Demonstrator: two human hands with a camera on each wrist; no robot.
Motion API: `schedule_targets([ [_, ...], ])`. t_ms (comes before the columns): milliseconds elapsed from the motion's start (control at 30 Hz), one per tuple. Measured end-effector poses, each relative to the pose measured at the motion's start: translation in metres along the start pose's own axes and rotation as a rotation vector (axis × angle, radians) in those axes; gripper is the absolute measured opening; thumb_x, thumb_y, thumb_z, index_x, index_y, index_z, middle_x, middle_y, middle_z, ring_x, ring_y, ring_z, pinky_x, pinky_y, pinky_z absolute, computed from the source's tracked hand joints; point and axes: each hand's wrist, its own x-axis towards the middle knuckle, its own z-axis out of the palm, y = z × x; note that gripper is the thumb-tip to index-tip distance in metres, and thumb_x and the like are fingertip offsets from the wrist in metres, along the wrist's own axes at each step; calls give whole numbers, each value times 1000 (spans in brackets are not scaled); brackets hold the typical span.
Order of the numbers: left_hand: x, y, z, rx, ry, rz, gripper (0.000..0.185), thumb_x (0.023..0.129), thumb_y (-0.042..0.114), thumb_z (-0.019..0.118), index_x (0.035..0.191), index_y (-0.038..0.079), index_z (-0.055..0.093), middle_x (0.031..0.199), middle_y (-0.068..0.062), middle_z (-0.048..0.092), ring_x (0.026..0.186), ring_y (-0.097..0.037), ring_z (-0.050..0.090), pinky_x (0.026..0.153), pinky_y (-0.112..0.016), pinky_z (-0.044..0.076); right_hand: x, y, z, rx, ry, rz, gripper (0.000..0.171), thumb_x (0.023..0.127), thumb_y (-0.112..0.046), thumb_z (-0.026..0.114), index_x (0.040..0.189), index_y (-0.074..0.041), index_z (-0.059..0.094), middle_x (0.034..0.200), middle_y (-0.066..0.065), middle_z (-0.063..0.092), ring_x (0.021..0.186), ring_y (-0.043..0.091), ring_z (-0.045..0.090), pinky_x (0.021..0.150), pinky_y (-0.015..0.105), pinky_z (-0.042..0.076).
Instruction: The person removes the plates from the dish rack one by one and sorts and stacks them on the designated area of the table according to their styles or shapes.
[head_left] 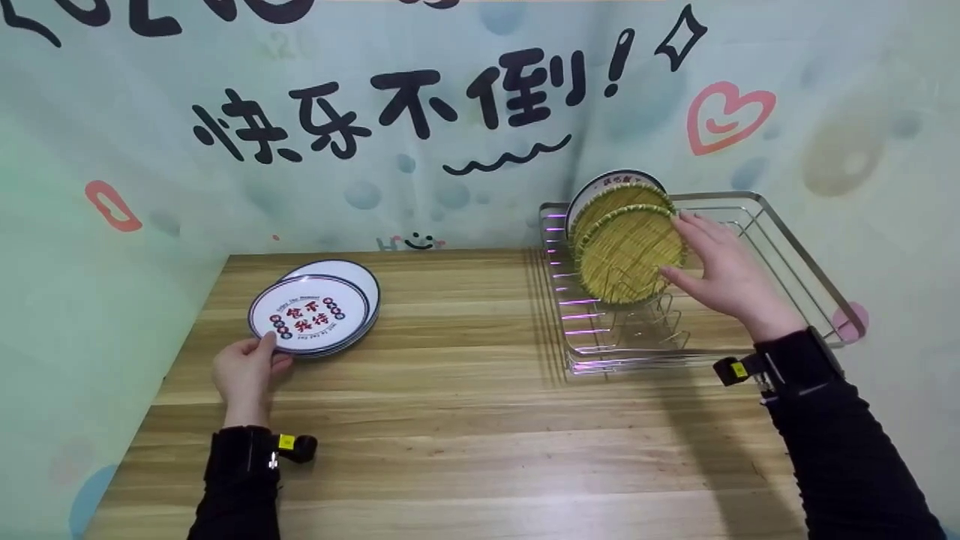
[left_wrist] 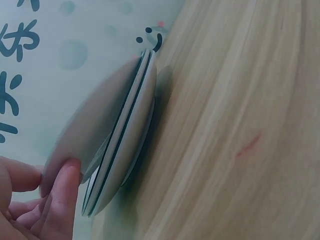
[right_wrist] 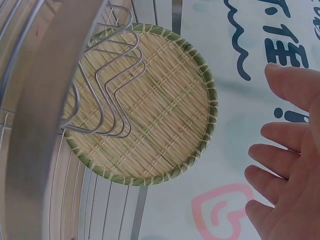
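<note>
On the left of the table, my left hand (head_left: 244,375) pinches the near rim of a white plate (head_left: 309,313) with a dark blue edge and red lettering. In the left wrist view this plate (left_wrist: 97,120) is tilted, its near side raised off the stacked plates (left_wrist: 122,135) beneath. Two round woven bamboo trays (head_left: 634,255) stand upright in a wire dish rack (head_left: 626,360), with another white plate (head_left: 576,214) behind them. Just right of the front tray, my right hand (head_left: 724,266) has its fingers spread. A gap separates those fingers from the tray (right_wrist: 165,100) in the right wrist view.
The wire rack has a metal rim (head_left: 802,262) and several bent wire dividers (head_left: 645,330), at the back right of the wooden table (head_left: 450,427). Behind the table hangs a pale printed backdrop (head_left: 420,187) with dark lettering.
</note>
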Motion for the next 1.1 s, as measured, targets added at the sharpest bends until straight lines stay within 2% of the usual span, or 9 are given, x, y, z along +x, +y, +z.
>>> schedule_targets([
  [100, 0, 0, -1, 17, -13, -14, 48, 99, 18, 61, 136, -10, 49, 94, -11, 63, 69, -12, 69, 75, -28, 59, 2, 0, 0, -9, 0, 7, 73, 92, -27, 71, 147, 7, 36, 155, 25, 30, 143, 44, 24, 118, 57, 15],
  [300, 1, 0, -4, 73, -33, -23, 49, 99, 16, 60, 139, -10, 46, 104, -15, 60, 68, -12, 69, 74, -26, 59, 4, 0, 1, -28, -17, 3, 73, 94, -28, 68, 148, 6, 35, 155, 26, 29, 142, 45, 24, 117, 58, 14],
  [533, 4, 4, 0, 195, -74, -3, 53, 100, 20, 59, 141, -9, 44, 85, -6, 67, 67, -11, 69, 72, -26, 59, 5, 0, 0, -44, -28, 28, 74, 94, -32, 67, 150, 3, 34, 157, 24, 28, 144, 43, 22, 117, 58, 15],
  [733, 4, 4, -1, 318, -67, 54, 52, 100, 22, 58, 140, -9, 45, 91, -10, 68, 68, -10, 69, 70, -25, 59, 10, -3, 0, -38, -52, 28, 74, 95, -33, 67, 151, 3, 33, 157, 24, 26, 144, 43, 22, 117, 58, 14],
  [833, 4, 7, -2, 382, -72, 98, 50, 100, 23, 57, 137, -10, 49, 87, -10, 70, 67, -11, 69, 69, -25, 59, 12, -4, 0, -45, -53, 28, 73, 95, -31, 66, 150, 3, 33, 156, 25, 27, 144, 43, 23, 117, 59, 15],
  [967, 3, 11, -4, 509, -69, 159, 49, 100, 26, 57, 133, -10, 54, 88, -12, 72, 70, -15, 70, 67, -22, 58, 15, -4, 0, -64, -68, 37, 74, 95, -33, 66, 150, 4, 33, 156, 27, 28, 143, 44, 23, 117, 59, 15],
  [1100, 0, 16, -6, 612, -43, 212, 49, 99, 28, 57, 132, -9, 56, 100, -18, 71, 78, -21, 70, 81, -32, 55, 20, -3, 1, -73, -94, 50, 74, 95, -34, 65, 151, 3, 32, 156, 26, 26, 144, 44, 21, 117, 60, 14],
])
